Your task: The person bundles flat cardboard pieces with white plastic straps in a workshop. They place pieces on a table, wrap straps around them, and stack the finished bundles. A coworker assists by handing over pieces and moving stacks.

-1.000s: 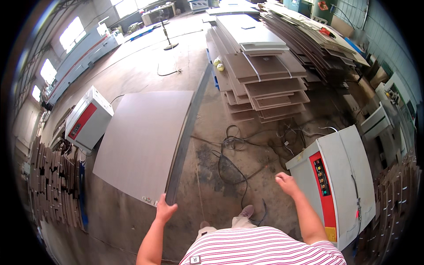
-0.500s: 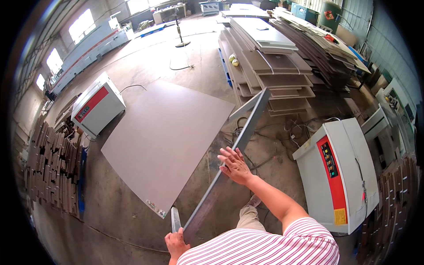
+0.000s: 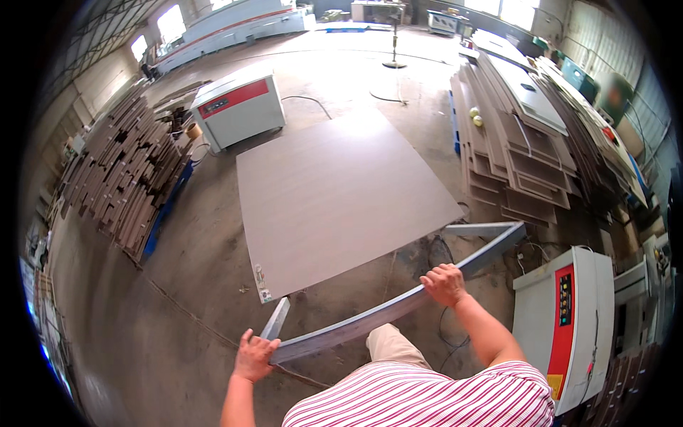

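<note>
A long grey U-shaped frame [image 3: 356, 322] spans the space before me, its two short end arms pointing away toward a large flat board. My left hand [image 3: 255, 356] grips its left corner, where one short arm [image 3: 275, 319] joins the long piece. Farther along to the right, my right hand [image 3: 445, 285] is closed over the upper edge of the long piece. The grey-brown board [image 3: 341, 203] lies just beyond the frame, with small labels [image 3: 263, 283] at its near left corner. What supports the board is hidden beneath it.
White machines with red panels stand at left [image 3: 238, 107] and right [image 3: 565, 327]. Stacked brown panels [image 3: 512, 149] occupy the far right, and piled strips [image 3: 124, 171] the left. Cables [image 3: 455, 345] lie on the floor near my legs. A stand [image 3: 394, 50] is farther back.
My view has turned to the right. The frame has swung from a steep diagonal to lie more crosswise, its right end lower. My right fingers, formerly extended on the edge, now curl over it.
</note>
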Available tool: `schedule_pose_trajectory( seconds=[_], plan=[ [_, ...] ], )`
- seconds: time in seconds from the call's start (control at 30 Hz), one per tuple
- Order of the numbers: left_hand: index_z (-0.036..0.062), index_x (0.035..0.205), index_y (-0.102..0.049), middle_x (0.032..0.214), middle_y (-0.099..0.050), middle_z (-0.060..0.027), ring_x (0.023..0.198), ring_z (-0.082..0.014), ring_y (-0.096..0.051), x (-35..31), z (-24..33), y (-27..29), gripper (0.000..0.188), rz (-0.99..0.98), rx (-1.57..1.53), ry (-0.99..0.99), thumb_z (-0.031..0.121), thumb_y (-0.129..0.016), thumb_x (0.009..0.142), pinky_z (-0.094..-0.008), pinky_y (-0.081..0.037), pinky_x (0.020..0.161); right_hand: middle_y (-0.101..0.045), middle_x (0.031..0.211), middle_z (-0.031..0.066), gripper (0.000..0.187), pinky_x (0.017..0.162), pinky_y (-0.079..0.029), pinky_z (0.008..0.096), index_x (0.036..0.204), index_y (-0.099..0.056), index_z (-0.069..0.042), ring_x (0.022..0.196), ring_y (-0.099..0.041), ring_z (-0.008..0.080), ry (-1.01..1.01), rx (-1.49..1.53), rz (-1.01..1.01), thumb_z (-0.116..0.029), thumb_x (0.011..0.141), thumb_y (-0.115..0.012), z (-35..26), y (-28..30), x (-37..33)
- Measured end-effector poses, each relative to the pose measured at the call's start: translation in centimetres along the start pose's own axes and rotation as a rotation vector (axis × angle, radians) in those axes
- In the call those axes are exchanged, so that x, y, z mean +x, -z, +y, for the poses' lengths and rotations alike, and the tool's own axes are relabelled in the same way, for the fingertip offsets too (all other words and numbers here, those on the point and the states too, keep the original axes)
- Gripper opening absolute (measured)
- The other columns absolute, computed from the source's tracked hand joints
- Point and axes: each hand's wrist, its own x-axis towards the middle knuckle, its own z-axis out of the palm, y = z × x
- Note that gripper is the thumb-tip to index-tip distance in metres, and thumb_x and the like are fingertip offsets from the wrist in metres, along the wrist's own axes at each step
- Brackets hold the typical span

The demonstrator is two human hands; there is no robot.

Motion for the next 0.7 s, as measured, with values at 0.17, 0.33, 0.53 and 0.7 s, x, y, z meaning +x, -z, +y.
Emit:
schedule_pose_trajectory(
  seconds=[0.17,0.33,0.53,0.7],
  plan=[
    [0.0219,0.107,-0.052,0.107,-0.05,-0.0009,0.109,-0.0227,-0.048,-3.6,-12.3,0.1,0.062,-0.012,0.316,0.239,0.028,-0.083,0.054,-0.055,-0.025,0.112,-0.067,0.07,0.0064,0.047,0.061,-0.051,0.0407,0.065,-0.065,-0.011,0.069,-0.066,0.0266,-0.067,-0.072,-0.327,-0.043,0.095,-0.047,-1.7,-2.4,4.2],
    [0.0161,0.123,-0.046,0.12,-0.045,-0.0052,0.121,-0.0262,-0.042,2.0,-15.8,-3.7,0.065,0.108,-0.018,0.481,0.025,-0.077,0.067,-0.054,-0.024,0.11,-0.069,0.072,0.0087,0.055,0.06,-0.053,0.0407,0.072,-0.068,-0.012,0.067,-0.068,0.0278,-0.16,0.085,-0.6,-0.052,0.097,-0.04,-12.6,-5.4,11.5],
    [0.0208,0.125,-0.043,0.125,-0.04,-0.0057,0.126,-0.0295,-0.035,14.5,-11.1,0.1,0.077,0.148,-0.09,0.335,0.019,-0.082,0.058,-0.0621,-0.017,0.11,-0.066,0.089,0.0151,0.05,0.073,-0.054,0.0412,0.096,-0.057,-0.003,0.086,-0.067,0.0301,-0.039,0.339,-0.686,-0.052,0.09,-0.056,-20.9,-9.2,20.1],
    [0.0227,0.115,-0.049,0.116,-0.043,-0.0022,0.121,-0.026,-0.038,14.9,-20.9,-2.1,0.043,0.128,-0.051,0.429,0.016,-0.068,0.077,-0.0627,-0.011,0.11,-0.062,0.087,0.0164,0.047,0.073,-0.053,0.0402,0.101,-0.052,0.0,0.085,-0.065,0.0324,0.104,0.395,-0.595,-0.038,0.08,-0.071,-25.9,-12.4,24.9]
  ],
)
